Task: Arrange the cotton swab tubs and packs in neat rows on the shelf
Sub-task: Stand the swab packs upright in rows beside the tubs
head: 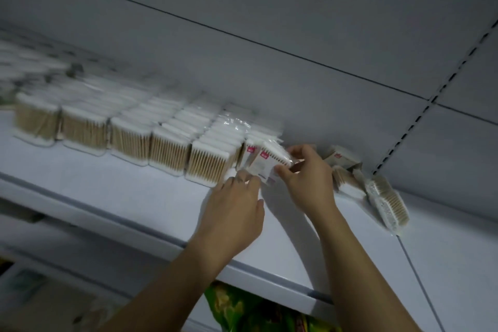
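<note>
Rows of cotton swab packs [129, 127] already filled most of the white shelf [121, 178] in the head view. They stood upright, front to back, in several tidy files running from the left up to where the person worked. By my judgement the job was well past halfway. What remained was a jumble of loose packs [363, 183] lying tilted and overlapping at the right end, near the slotted upright [404, 137].

The cotton swab pack [266, 162] then being placed sat at the right end of the front row, just beside the last standing pack and leaning slightly. The right hand [307, 178] pinched its right side between thumb and curled fingers. The left hand [234, 210] reached in with fairly straight fingers, its tips touching the pack's lower left corner as if to square it up.

Each pack was a flat rectangular block of pale wooden sticks with white cotton tips top and bottom, wrapped in clear, glossy, crinkly film. The held one carried a small red label. The shelf and grey back panel [269, 21] looked like smooth painted metal. Something green and patterned [242, 307] showed below the shelf edge, though I could not tell what it was.
</note>
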Tool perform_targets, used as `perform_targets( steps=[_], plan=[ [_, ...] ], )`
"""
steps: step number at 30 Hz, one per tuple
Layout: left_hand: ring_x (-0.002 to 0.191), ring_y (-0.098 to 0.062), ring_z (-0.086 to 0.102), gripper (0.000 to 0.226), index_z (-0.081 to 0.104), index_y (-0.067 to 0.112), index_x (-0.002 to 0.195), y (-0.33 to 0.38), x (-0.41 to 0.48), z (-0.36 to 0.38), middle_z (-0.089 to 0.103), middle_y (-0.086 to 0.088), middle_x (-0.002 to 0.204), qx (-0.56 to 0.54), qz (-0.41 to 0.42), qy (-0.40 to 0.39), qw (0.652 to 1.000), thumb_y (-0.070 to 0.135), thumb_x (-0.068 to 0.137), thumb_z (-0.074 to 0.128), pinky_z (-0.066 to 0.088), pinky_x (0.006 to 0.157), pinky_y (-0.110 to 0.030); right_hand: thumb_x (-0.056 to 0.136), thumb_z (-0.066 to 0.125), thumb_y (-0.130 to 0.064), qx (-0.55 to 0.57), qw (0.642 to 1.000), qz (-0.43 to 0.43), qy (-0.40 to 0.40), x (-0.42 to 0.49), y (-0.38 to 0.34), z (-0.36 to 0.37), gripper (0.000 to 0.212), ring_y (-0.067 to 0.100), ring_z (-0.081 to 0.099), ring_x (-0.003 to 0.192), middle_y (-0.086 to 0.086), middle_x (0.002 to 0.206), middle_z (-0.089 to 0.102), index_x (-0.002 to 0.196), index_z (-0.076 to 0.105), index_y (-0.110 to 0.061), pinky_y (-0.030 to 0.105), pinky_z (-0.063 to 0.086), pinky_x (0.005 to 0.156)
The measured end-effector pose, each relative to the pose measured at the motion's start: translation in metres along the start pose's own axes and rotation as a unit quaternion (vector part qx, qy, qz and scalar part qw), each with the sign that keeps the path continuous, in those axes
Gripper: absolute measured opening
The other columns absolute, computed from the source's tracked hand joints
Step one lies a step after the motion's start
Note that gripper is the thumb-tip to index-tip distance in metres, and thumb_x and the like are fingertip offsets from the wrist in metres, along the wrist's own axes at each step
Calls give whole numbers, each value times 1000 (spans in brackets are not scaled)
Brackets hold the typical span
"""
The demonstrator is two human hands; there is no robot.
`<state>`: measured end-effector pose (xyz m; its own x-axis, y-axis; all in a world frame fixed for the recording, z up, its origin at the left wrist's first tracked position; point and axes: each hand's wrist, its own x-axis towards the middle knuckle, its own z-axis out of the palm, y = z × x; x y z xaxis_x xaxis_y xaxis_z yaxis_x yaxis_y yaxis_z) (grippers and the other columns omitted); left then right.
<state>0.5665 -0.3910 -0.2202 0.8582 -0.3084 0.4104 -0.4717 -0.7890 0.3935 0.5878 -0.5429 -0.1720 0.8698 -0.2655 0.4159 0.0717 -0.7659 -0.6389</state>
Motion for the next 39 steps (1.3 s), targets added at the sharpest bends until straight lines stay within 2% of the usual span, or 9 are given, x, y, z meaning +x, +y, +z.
perform_targets(
  steps=[6, 10, 16, 20, 22, 25, 28, 35, 39],
  plan=[
    [126, -22, 42, 55, 28, 21, 148, -2, 5, 3, 43, -5, 141, 25, 27, -14, 999, 33, 96, 43, 36, 107, -37, 78, 70, -12, 34, 998, -6, 43, -10, -6, 40, 34, 7, 61, 81, -7, 114, 50, 109, 62, -26, 38, 54, 80],
    [125, -24, 42, 47, 38, 20, 140, -3, 5, 5, 43, -7, 140, 33, 26, -18, 999, 34, 95, 42, 38, 105, -38, 84, 68, -15, -2, 999, -52, -1, -15, 7, 40, 44, 10, 59, 92, -8, 121, 45, 126, 58, -26, 31, 51, 84],
    [117, -21, 45, 34, 47, 20, 126, -1, 3, 0, 47, -6, 131, 27, 25, -16, 999, 32, 95, 42, 39, 100, -34, 91, 58, -25, -124, 988, -66, -63, -22, 13, 37, 68, 14, 45, 98, -2, 111, 43, 148, 25, -41, 26, 38, 80],
    [115, -17, 47, 30, 48, 24, 124, 2, 2, -2, 49, -2, 130, 30, 36, -21, 999, 34, 96, 43, 40, 99, -31, 88, 62, -28, -118, 989, -65, -65, -25, 7, 29, 89, 22, 46, 109, 7, 120, 48, 150, -1, -42, 33, 39, 91],
    [122, -19, 46, 39, 45, 24, 133, 3, 4, 0, 46, -3, 138, 48, 39, -27, 998, 36, 96, 44, 40, 101, -33, 87, 63, -30, -87, 995, -43, -27, -22, 14, 13, 87, 21, 45, 119, 6, 129, 48, 152, 7, -36, 35, 39, 98],
    [122, -20, 47, 44, 41, 23, 137, 13, 11, 2, 42, -2, 139, 50, 38, -57, 996, 39, 97, 43, 43, 99, -37, 85, 62, -29, -167, 986, -9, -14, -15, 45, -20, 64, 26, 42, 128, 8, 138, 49, 144, 38, -22, 38, 35, 104],
    [122, -22, 46, 45, 38, 22, 140, 43, 25, 7, 42, -2, 140, 14, 79, -87, 993, 38, 99, 43, 42, 99, -37, 79, 59, -23, -235, 971, 32, 36, -13, 82, -48, 50, 31, 50, 117, 11, 126, 59, 129, 56, -17, 39, 39, 96],
    [115, -20, 50, 36, 46, 22, 131, 84, 47, 53, 51, 0, 131, -34, 112, -107, 987, 30, 96, 47, 46, 95, -38, 80, 61, -23, -297, 952, -22, 72, -21, 105, -42, 57, 26, 41, 129, 4, 138, 51, 136, 49, -19, 41, 32, 102],
    [114, -15, 50, 33, 48, 25, 129, 73, 44, 55, 51, 3, 129, -53, 102, -93, 989, 28, 96, 46, 46, 96, -34, 80, 57, -26, -301, 952, 37, 28, -13, 107, -40, 58, 28, 42, 126, 7, 135, 50, 136, 44, -19, 40, 31, 102]
  ],
)
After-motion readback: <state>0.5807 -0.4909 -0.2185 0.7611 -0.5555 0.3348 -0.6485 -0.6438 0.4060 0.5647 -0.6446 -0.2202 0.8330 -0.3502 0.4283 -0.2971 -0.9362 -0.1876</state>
